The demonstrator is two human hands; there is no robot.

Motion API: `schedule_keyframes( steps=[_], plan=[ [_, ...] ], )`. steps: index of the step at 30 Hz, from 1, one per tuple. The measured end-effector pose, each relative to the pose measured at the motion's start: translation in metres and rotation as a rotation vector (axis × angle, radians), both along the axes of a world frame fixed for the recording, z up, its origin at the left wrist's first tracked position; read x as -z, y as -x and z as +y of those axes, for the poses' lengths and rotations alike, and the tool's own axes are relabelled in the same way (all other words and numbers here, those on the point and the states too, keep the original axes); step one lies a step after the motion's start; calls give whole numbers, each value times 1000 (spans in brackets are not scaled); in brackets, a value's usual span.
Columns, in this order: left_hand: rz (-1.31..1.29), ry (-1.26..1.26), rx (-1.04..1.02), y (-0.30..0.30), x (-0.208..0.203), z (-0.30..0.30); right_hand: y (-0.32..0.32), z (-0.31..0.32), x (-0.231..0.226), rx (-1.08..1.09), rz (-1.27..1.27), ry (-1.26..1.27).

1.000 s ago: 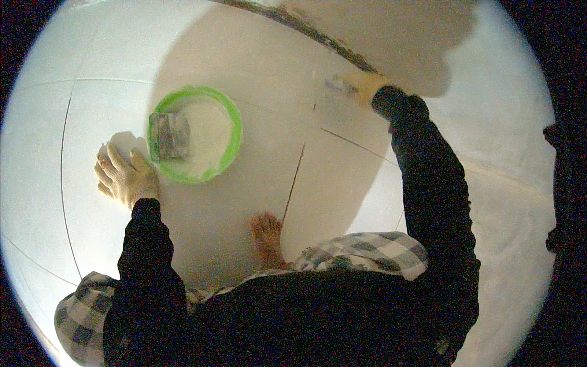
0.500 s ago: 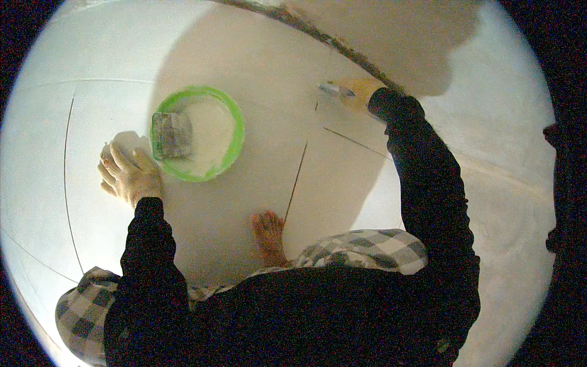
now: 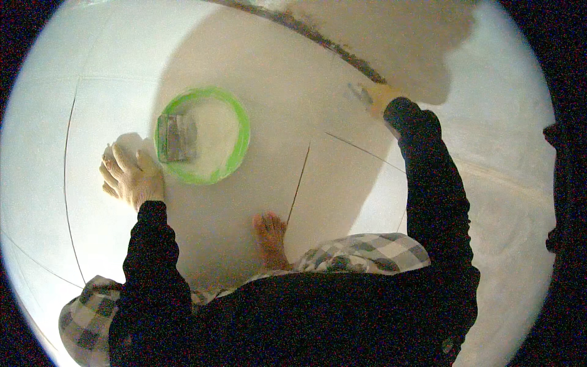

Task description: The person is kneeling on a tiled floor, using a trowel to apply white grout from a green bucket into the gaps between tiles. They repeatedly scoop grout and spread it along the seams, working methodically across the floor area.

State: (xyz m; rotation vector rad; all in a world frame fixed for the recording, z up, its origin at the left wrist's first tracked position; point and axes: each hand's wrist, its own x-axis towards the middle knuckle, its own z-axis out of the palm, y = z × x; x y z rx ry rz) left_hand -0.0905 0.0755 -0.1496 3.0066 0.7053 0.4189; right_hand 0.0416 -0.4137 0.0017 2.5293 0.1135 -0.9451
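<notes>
My left hand (image 3: 131, 174), in a pale knitted glove, rests on the light tiled floor (image 3: 238, 202), fingers spread and holding nothing. Just right of it stands a round green tub (image 3: 243, 140) of pale, creamy paste (image 3: 214, 137). A grey, smeared rectangular blade or plate (image 3: 177, 138) lies across the tub's left rim. Farther right, my right hand (image 3: 384, 96), in a yellowish glove, is closed at the foot of the wall. From it sticks out a small grey tool (image 3: 359, 93), blurred by motion, that looks like a putty knife; its handle is hidden.
A dark, rough joint (image 3: 324, 41) runs along the far edge, between floor and wall. Thin dark tile lines (image 3: 298, 183) cross the floor. My bare foot (image 3: 269, 235) and checked trouser leg (image 3: 367, 251) are close in front of my body. My shadow covers the middle.
My right hand has moved a little right along the wall joint with the tool, whose blade has turned and blurred. My left hand stays beside the tub. The whole view has shifted slightly.
</notes>
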Motion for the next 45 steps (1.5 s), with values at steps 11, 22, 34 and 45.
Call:
schedule_keyframes(
  steps=[11,22,34,45],
  plan=[
    [-14,-21,15,2,-6,-3,-65,21,13,-34,-236,-66],
    [38,-66,-3,3,-4,-4,-14,-2,32,-307,-25,-241],
    [-60,-34,23,1,3,2,13,15,6,-7,-144,-371],
    [-5,50,12,4,0,7,54,40,33,-368,51,-424]
  ],
)
